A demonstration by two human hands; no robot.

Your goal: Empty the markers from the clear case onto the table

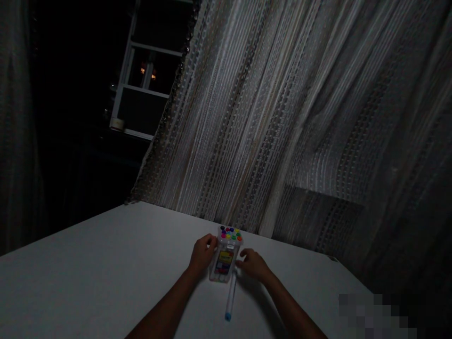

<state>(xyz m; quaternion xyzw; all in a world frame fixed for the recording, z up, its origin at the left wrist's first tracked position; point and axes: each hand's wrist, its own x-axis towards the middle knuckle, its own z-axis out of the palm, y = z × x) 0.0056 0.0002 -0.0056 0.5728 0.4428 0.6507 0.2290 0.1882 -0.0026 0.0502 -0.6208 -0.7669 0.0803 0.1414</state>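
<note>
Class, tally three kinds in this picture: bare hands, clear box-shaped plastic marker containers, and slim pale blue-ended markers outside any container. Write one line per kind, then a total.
Bare hands: 2 (left hand, right hand)
Clear box-shaped plastic marker container: 1
Slim pale blue-ended marker outside the container: 1
Total: 4

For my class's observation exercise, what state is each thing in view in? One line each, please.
Marker case: upright, filled with markers, coloured ends up.
Loose marker: lying on the table, blue end nearest the camera.
Left hand: fingers curled, at the case's left side.
Right hand: fingers bent, beside the case's right side.
Curtain: hanging in folds.
</note>
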